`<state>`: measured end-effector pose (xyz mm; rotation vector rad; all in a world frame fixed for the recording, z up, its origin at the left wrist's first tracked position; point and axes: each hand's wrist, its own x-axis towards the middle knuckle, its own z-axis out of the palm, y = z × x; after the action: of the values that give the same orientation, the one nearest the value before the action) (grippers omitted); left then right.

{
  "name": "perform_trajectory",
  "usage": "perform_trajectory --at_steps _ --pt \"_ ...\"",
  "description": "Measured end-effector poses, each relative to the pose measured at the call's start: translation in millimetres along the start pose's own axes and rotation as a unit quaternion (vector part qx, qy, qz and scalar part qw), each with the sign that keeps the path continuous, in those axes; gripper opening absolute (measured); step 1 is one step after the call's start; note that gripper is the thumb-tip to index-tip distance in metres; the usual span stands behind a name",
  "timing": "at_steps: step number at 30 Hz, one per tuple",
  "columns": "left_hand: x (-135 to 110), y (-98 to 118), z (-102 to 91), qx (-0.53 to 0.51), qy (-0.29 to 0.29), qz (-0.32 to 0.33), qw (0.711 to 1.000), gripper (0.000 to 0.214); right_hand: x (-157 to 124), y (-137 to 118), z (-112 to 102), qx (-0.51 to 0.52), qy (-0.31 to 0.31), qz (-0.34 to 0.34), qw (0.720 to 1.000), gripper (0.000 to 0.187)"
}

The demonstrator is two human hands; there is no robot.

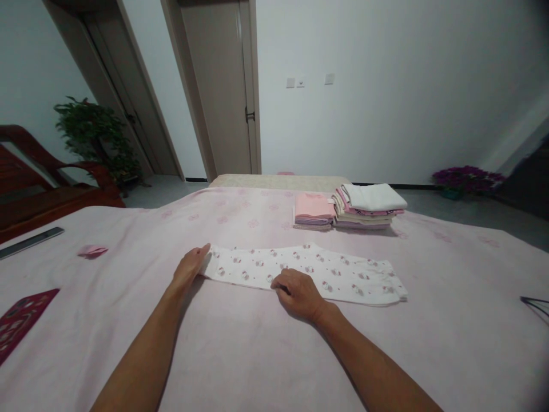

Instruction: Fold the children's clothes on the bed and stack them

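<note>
A pair of white children's pants [338,273] with a small red-and-grey print lies folded lengthwise across the bed, its gathered waistband end to the right. My left hand [191,264] is closed on the narrow leg end at the left, thumb on top. Near the middle of the pants, my right hand [297,292] rests with curled fingers pinching the cloth by the near edge. Its fingertips are partly hidden.
Beyond the pants stand two stacks of folded clothes, a pink-topped stack [314,207] and a taller white-topped stack [373,197]. On the pink bedspread [240,355] at left lie a small pink cloth [92,251], a red printed item [26,320] and a flat dark bar [32,242].
</note>
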<state>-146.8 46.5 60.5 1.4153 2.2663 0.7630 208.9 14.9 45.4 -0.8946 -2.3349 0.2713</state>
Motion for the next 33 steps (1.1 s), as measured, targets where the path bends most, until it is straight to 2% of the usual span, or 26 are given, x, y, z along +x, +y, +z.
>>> perform_trajectory --at_steps 7,12,16,19,23,26,30,33 --pt "-2.9 -4.7 3.8 0.077 0.026 -0.008 0.997 0.046 -0.7 1.7 1.5 0.005 -0.003 0.0 1.0 0.025" --pt "-8.9 -6.2 5.1 0.168 0.045 0.006 0.985 0.043 0.0 0.7 -0.4 0.007 0.001 0.0 1.0 0.025" --pt "-16.5 -3.2 5.7 0.252 0.123 0.06 0.958 0.043 -0.4 1.4 1.1 0.001 0.0 -0.008 1.0 0.025" --pt "-25.9 6.4 11.1 0.237 0.169 0.158 0.943 0.04 -0.5 1.4 1.1 0.001 0.001 -0.007 1.0 0.025" --pt "-41.6 29.7 35.3 0.132 0.084 0.317 0.935 0.038 0.4 1.0 -1.8 0.0 -0.007 -0.007 1.0 0.023" --pt "-53.1 46.4 57.7 0.143 0.011 0.383 0.912 0.05 0.1 1.2 -3.6 -0.002 -0.016 -0.021 1.0 0.023" --pt "-61.8 55.7 72.5 0.208 -0.058 0.388 0.896 0.056 -2.6 0.0 -2.8 0.005 -0.024 -0.046 0.999 0.024" --pt "-62.4 54.7 73.0 0.23 -0.071 0.372 0.896 0.056 -1.2 -0.1 -4.1 0.022 -0.016 -0.041 0.999 0.019"
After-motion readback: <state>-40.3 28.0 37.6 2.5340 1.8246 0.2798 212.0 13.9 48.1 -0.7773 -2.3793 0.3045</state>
